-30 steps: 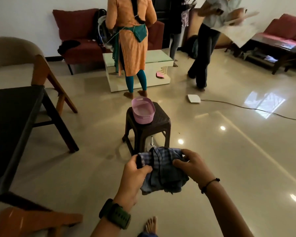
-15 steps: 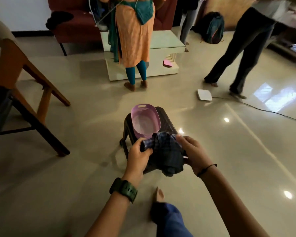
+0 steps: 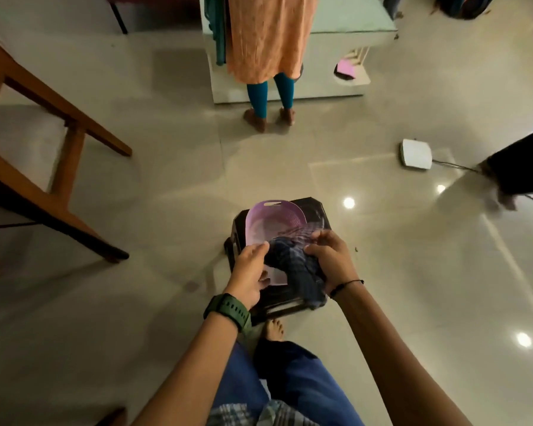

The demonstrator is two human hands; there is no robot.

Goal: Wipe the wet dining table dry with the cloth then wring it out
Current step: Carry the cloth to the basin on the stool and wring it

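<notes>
A pale, glossy tiled floor [image 3: 166, 302] fills the scene, with ceiling lights reflected on its right side. At the far centre stands a low white coffee table with a glass top [image 3: 336, 41], and just in front of it a person in an orange tunic and teal leggings [image 3: 266, 50] stands facing away. On the left, the wooden legs of a brown chair [image 3: 59, 118] slant across the floor. At the right edge a dark trouser leg [image 3: 523, 170] reaches in, near a small white flat box with a cable [image 3: 416, 155].

Near the centre sits a dark brown plastic stool [image 3: 316, 210], and on its seat rests a lilac oval plastic basin with a handle slot [image 3: 274, 219]. Both bare forearms extend forward from the near edge and converge over the stool. The left hand [image 3: 251, 273], with a green watch [image 3: 230, 313] on its wrist, is turned palm inward, fingers curled round the left end of a dark blue checked cloth [image 3: 296, 265]. The right hand [image 3: 331, 261], with a thin black cord bracelet [image 3: 346, 285] on its wrist, is closed over the right end, knuckles upward. The cloth is bunched between the two fists, held over the near rim of the basin, with a loose end hanging down at the near right of the stool. Below, the wearer's blue trousers [image 3: 290, 388] and a bare foot [image 3: 273, 329] show just beside the stool.
</notes>
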